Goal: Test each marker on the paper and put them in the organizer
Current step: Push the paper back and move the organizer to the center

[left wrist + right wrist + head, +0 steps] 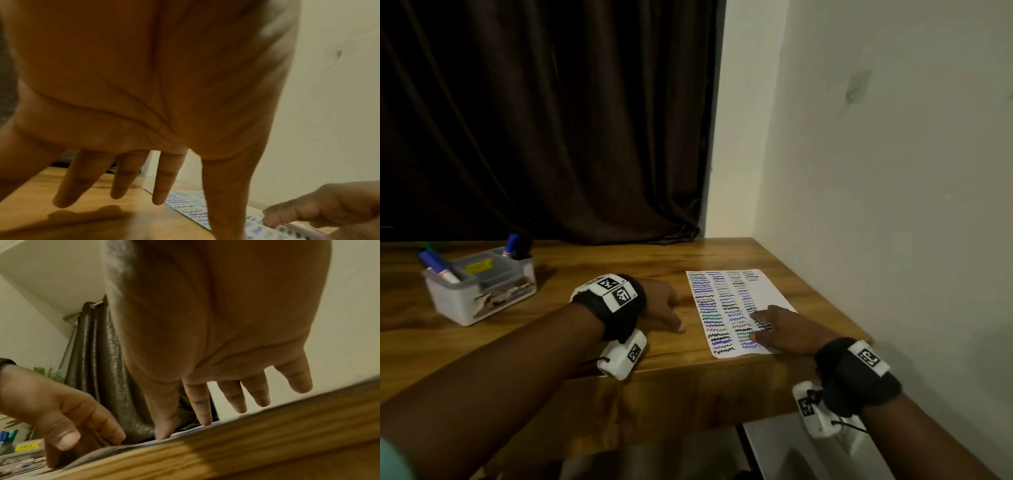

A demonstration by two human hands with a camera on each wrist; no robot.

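- Head: markers [438, 265] stand in the organizer [479, 291] at far left of the counter [599, 263]; none lies loose, so the task looks about done. Paper [736, 308] is full of squiggles. Left hand [661, 305] lies flat beside the paper, grip released; right hand [787, 329] rests on the paper, fingers spread, grasping nothing.
- Left wrist: left hand [144, 97] palm down, fingers [164, 186] straight over the counter, empty.
- Right wrist: right hand [216, 321] open, fingertips [162, 433] touching the paper.
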